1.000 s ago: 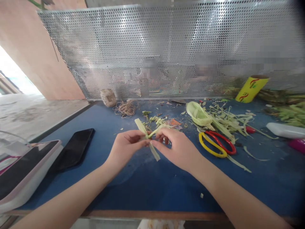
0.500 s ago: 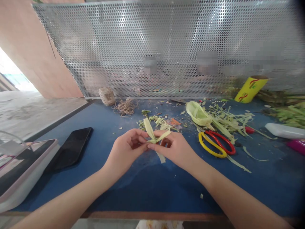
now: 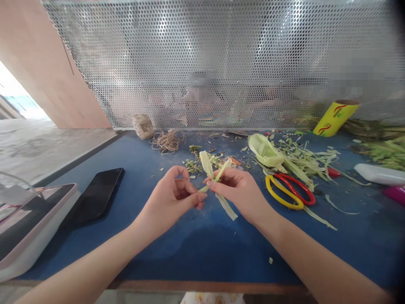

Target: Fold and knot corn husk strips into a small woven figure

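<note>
Pale green leaf strips (image 3: 206, 164), crossed at a small knot, are held above the table between my hands. With thumb and fingers closed, my right hand (image 3: 240, 190) pinches them at the crossing. One strip stands up from there, and another hangs down below the right thumb. My left hand (image 3: 172, 196) pinches the end of a strip that runs out to the left of the crossing. Part of the knot is hidden behind the right fingers. Right of my right hand lie scissors with yellow and red handles (image 3: 284, 196), their blades partly covered by leaf scraps.
A blue table (image 3: 190, 249) carries a black phone (image 3: 95, 192) and a white-rimmed bin (image 3: 60, 211) at left. Twine (image 3: 167, 141), a large pale husk (image 3: 264, 150), shredded strips (image 3: 310, 156) and a yellow tube (image 3: 337, 118) lie farther back. A perforated metal screen (image 3: 221, 50) stands behind.
My left hand has drawn away from the crossing, pulling one strip out to the left. My right hand has shifted slightly right with the knot, and the strips have turned a little.
</note>
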`<state>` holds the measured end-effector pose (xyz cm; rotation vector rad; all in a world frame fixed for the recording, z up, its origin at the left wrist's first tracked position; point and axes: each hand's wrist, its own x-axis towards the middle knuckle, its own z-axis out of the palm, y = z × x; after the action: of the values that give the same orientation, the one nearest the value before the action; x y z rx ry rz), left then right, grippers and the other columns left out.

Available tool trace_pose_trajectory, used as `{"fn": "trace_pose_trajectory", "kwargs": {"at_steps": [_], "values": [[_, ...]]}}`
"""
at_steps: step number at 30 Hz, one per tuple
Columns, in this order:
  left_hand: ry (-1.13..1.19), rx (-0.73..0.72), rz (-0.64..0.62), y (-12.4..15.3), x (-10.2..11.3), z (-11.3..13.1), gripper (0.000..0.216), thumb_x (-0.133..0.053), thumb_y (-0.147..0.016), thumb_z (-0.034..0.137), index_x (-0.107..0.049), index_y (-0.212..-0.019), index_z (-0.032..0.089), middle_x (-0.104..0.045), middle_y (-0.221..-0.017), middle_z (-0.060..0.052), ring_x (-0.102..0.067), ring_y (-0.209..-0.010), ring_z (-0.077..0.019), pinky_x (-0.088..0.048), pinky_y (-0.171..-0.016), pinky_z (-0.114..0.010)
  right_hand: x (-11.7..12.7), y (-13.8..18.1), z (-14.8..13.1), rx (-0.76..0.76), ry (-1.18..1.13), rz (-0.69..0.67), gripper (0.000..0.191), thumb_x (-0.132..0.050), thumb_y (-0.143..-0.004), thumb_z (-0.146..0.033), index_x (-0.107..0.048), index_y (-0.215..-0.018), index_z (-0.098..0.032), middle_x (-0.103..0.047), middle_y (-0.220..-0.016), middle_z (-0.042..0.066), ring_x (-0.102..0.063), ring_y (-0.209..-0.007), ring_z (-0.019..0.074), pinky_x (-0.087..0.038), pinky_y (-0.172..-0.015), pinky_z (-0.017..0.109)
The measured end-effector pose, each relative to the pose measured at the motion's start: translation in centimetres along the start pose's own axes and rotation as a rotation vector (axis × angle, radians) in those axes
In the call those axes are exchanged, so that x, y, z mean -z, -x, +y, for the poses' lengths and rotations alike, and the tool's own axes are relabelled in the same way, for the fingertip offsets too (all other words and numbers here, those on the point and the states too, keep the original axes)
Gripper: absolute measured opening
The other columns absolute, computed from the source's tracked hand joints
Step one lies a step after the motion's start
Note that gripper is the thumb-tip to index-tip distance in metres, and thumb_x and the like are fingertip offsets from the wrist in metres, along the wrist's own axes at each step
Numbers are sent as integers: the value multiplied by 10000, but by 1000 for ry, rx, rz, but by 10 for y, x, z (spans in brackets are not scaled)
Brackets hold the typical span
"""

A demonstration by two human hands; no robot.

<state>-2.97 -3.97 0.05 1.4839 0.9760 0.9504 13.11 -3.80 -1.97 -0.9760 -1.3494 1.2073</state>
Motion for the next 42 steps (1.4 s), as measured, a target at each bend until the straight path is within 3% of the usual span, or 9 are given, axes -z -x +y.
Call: {"fn": "trace_pose_trajectory", "kwargs": {"at_steps": [3,7,12,18,20,25,29,37,42], "values": [[-47,26,-46,1,2,1,326,-661,-677,221,-399,-871,213,-634,-594,43,-616,-582,-139,-462,-536,-226,2,0,1,-59,-22,-83,145,-670,-649,-301,-626,-737,-195,-653,-743,3,-601,-649,126,-476,-600,244],[-176,-108,-50,-1,5,3,185,-569,-741,316,-573,-849,166,-662,-859,-56,-598,-777,-175,-463,-644,-241,0,2,1,-117,-19,-186,173,-685,-638,-307,-610,-743,-191,-626,-696,-13,-589,-668,128,-462,-620,243],[-331,-109,144,-2,5,4,168,-581,-721,287,-641,-645,149,-631,-642,-12,-542,-621,-136,-422,-572,-213,-4,3,3,-137,78,-243,155,-620,-712,-315,-554,-674,-180,-562,-595,-38,-519,-551,89,-408,-548,220],[-391,-125,233,-3,7,3,195,-585,-717,308,-651,-622,152,-622,-625,-10,-526,-617,-132,-399,-550,-204,-5,5,4,-120,59,-287,140,-599,-734,-320,-591,-691,-187,-619,-660,-8,-578,-659,120,-431,-639,241],[-316,-88,170,-5,7,2,213,-575,-727,328,-650,-652,143,-628,-644,-21,-533,-608,-133,-422,-567,-216,-4,5,3,-125,73,-263,150,-610,-725,-321,-573,-675,-184,-604,-633,-14,-558,-609,110,-421,-597,230],[-101,96,-149,-8,7,-3,214,-638,-688,321,-650,-824,156,-654,-687,-18,-554,-592,-124,-430,-504,-200,2,3,-1,-73,-19,-218,109,-656,-682,-251,-578,-728,-190,-550,-608,-47,-492,-528,71,-382,-523,192],[-158,99,-116,-7,7,-2,135,-655,-677,264,-634,-599,155,-619,-541,24,-518,-502,-79,-415,-503,-174,4,2,-3,-93,-7,-176,100,-666,-663,-227,-597,-717,-178,-560,-631,-37,-485,-542,66,-379,-532,190],[-233,79,-105,-6,8,3,162,-643,-688,261,-610,-565,160,-603,-517,34,-495,-479,-68,-377,-476,-164,4,-2,0,-117,-83,-85,149,-679,-646,-288,-588,-668,-172,-516,-548,-45,-455,-469,66,-369,-485,218],[-212,49,-46,-5,9,4,175,-638,-691,291,-593,-595,152,-595,-549,25,-496,-509,-77,-390,-511,-183,16,-7,-1,-76,16,-78,196,-609,-720,-384,-675,-831,-236,-621,-821,11,-545,-702,119,-428,-603,256]]}}
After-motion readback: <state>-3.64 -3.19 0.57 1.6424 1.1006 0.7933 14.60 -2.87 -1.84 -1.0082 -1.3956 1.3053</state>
